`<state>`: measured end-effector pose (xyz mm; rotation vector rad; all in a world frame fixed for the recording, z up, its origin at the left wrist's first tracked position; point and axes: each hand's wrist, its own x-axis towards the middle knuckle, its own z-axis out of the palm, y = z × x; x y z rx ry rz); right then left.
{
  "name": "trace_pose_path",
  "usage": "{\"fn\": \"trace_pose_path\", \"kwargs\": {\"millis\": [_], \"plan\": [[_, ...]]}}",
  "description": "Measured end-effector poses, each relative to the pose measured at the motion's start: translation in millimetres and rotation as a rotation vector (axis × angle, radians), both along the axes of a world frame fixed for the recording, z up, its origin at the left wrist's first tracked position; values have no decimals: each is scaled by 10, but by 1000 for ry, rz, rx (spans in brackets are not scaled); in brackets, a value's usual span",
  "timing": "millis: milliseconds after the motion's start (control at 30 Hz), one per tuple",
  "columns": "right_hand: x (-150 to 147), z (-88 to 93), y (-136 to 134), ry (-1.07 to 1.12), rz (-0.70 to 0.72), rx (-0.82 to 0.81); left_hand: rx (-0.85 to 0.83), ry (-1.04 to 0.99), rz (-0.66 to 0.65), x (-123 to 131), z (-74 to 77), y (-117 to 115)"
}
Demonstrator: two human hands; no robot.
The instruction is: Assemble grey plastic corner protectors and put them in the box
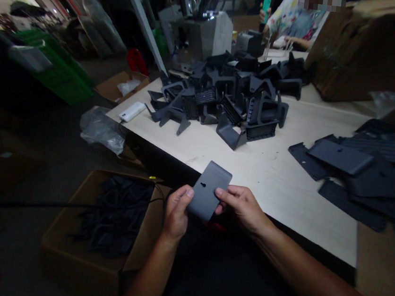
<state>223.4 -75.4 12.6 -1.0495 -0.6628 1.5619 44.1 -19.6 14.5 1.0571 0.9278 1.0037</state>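
Observation:
Between my two hands is a flat grey plastic plate (pixel 205 201) with a keyhole-shaped slot, tilted at the table's front edge. My left hand (pixel 177 212) pinches its left side, thumb on top. My right hand (pixel 242 208) grips the opposite side, its thumb lying on the face near the slot and its fingers partly hidden underneath. Beyond it on the table (pixel 197 150) lies a heap of dark grey angled plastic brackets (pixel 232 95). To the right spreads a pile of flat dark grey plastic panels (pixel 369 172).
A cardboard box (pixel 74 253) of dark parts stands below on the left. On the table's left corner rests a white device (pixel 132 111). A large carton (pixel 369 49) sits at the back right. Across the table, a person (pixel 292 18) holds a green tool (pixel 267 1).

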Motion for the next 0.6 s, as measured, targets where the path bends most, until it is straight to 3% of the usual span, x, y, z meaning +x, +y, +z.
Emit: {"fn": "trace_pose_path", "kwargs": {"millis": [133, 233, 300, 367, 467, 600], "plan": [[19, 56, -134, -262, 184, 139, -240, -178, -81, -29, 49, 96], [5, 95, -219, -546, 334, 318, -400, -167, -219, -4, 27, 186], [-38, 87, -263, -591, 393, 385, -475, -180, -316, 39, -3, 196], [-100, 49, -300, -476, 370, 359, -460, -217, -304, 105, -17, 145], [-202, -30, -357, -251, 238, 299, -287, -236, -152, 212, 23, -9], [-302, -92, -444, -201, 75, 333, -95, -145, -29, 271, 118, -202]]}}
